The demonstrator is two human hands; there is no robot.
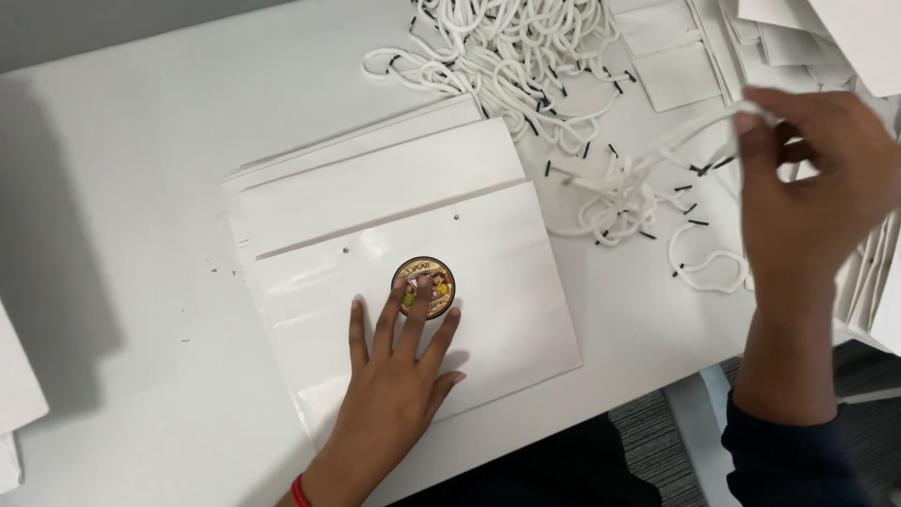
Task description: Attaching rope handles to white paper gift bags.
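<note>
A flat white paper bag (507, 282) lies on top of a small stack of the same bags on the white table (141, 188). It bears a round brown and gold sticker (424, 278) and two small punched holes near its upper edge. My left hand (399, 376) rests flat on the bag, fingers spread, fingertips on the sticker. My right hand (812, 202) is raised at the right, pinching a white cord (694, 131) that trails from the pile of cords.
A tangled pile of white cords with black tips (526, 56) lies at the back of the table. More flat white bags and paper sheets (676, 66) are stacked at the back right and right edge. White sheets also show at the left edge (14, 376).
</note>
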